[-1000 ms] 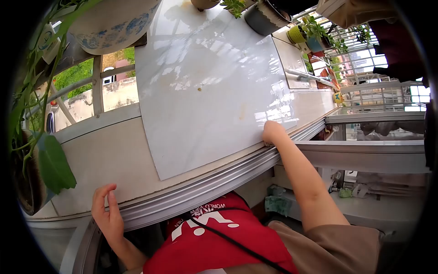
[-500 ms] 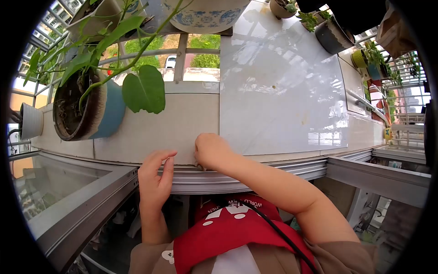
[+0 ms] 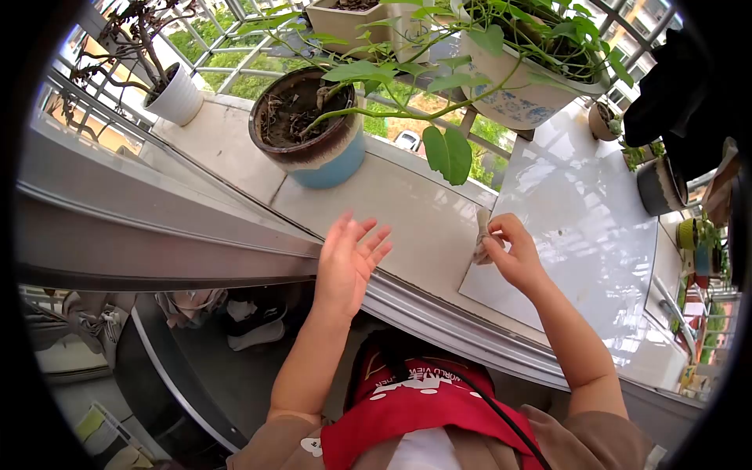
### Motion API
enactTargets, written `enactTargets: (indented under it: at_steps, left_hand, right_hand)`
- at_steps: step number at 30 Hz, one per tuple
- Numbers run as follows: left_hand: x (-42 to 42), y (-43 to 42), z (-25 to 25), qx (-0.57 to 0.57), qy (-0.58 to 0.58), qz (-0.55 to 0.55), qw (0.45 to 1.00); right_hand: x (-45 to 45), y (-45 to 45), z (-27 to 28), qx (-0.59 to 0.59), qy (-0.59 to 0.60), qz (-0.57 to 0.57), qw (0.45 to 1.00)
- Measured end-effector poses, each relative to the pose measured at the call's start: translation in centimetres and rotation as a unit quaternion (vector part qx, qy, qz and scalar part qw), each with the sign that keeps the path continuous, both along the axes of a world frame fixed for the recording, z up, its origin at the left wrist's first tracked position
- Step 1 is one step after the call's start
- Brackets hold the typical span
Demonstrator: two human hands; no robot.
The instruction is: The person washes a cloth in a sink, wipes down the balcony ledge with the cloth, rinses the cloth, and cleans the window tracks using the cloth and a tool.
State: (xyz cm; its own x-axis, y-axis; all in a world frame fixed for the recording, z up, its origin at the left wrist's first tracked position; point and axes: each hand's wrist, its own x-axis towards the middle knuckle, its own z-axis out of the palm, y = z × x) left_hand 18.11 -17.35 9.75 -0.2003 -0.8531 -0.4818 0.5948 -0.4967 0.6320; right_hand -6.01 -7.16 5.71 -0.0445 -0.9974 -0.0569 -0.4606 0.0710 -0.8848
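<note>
Between the thumb and fingers of my right hand [image 3: 513,249] is a crumpled greyish-beige cloth [image 3: 482,239], raised over the left edge of the glossy white board [image 3: 572,235]. My left hand [image 3: 347,262] is empty, palm up with the fingers spread, above the inner edge of the tiled ledge [image 3: 407,227]. Beyond my left hand a brown and blue pot [image 3: 325,163] stands on the ledge, holding soil and a long green vine. One large leaf [image 3: 447,155] of the vine hangs near the cloth.
A white pot with a woody plant [image 3: 176,95] stands at the left. A blue-patterned planter [image 3: 509,94] is at the back, a dark pot [image 3: 662,186] at the right. A metal window frame [image 3: 157,235] and sliding track [image 3: 439,317] border the ledge. Railings run behind.
The view has swung left, bringing more pots into sight. My right hand has lifted from the ledge's inner edge, and the cloth now shows in it. My left hand has opened wider.
</note>
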Motion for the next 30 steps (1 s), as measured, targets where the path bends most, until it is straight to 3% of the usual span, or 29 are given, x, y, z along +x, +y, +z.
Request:
enactTargets:
  at_steps: [1, 3, 5, 8, 11, 12, 16, 18, 20, 25, 27, 28, 30]
  left_hand:
    - [-1.1, -1.3, -0.3, 0.037, 0.008, 0.065, 0.997]
    - [-2.7, -3.5, 0.5, 0.06, 0.0, 0.098, 0.993]
    - [-3.7, -5.5, 0.4, 0.082, -0.005, 0.123, 0.989]
    - [-4.9, -8.5, -0.7, 0.033, 0.07, 0.062, 0.995]
    - [-7.0, -8.8, 1.5, 0.025, 0.135, 0.039, 0.99]
    - [-7.3, -9.4, 1.7, 0.076, 0.127, 0.074, 0.986]
    - [-7.5, -11.0, 1.8, 0.06, 0.033, 0.177, 0.982]
    - [-7.3, -11.2, 2.1, 0.061, 0.008, 0.169, 0.984]
    - [-7.4, -11.2, 3.4, 0.076, -0.038, 0.162, 0.983]
    - [-5.6, -14.1, 2.3, 0.049, 0.011, 0.175, 0.983]
    - [-5.9, -14.1, 3.4, 0.073, 0.072, 0.162, 0.982]
    - [-6.6, -13.6, 4.6, 0.095, 0.029, 0.198, 0.975]
    - [-5.9, -14.5, 4.5, 0.13, 0.033, 0.212, 0.968]
  right_hand:
    - [0.6, 0.2, -1.2, -0.065, 0.111, 0.099, 0.987]
    - [2.5, -0.1, -2.7, -0.069, 0.289, 0.215, 0.93]
    - [3.6, -1.5, -3.6, -0.08, 0.293, 0.228, 0.925]
    - [4.6, -3.3, -4.4, -0.108, 0.309, 0.235, 0.915]
    - [4.9, -4.0, -5.3, -0.145, 0.317, 0.238, 0.906]
    - [4.9, -4.1, -5.6, -0.148, 0.313, 0.237, 0.908]
    - [4.6, -4.2, -5.5, -0.154, 0.302, 0.237, 0.911]
    - [4.9, -3.8, -5.4, -0.151, 0.297, 0.237, 0.913]
    - [5.1, -4.0, -5.0, -0.167, 0.283, 0.334, 0.883]
    - [6.7, -7.0, -6.3, -0.214, 0.222, 0.405, 0.86]
    - [7.1, -9.0, -6.6, -0.273, 0.227, 0.361, 0.862]
    - [7.2, -10.4, -7.0, -0.272, 0.225, 0.366, 0.861]
    - [7.6, -13.0, -6.9, -0.229, 0.232, 0.215, 0.921]
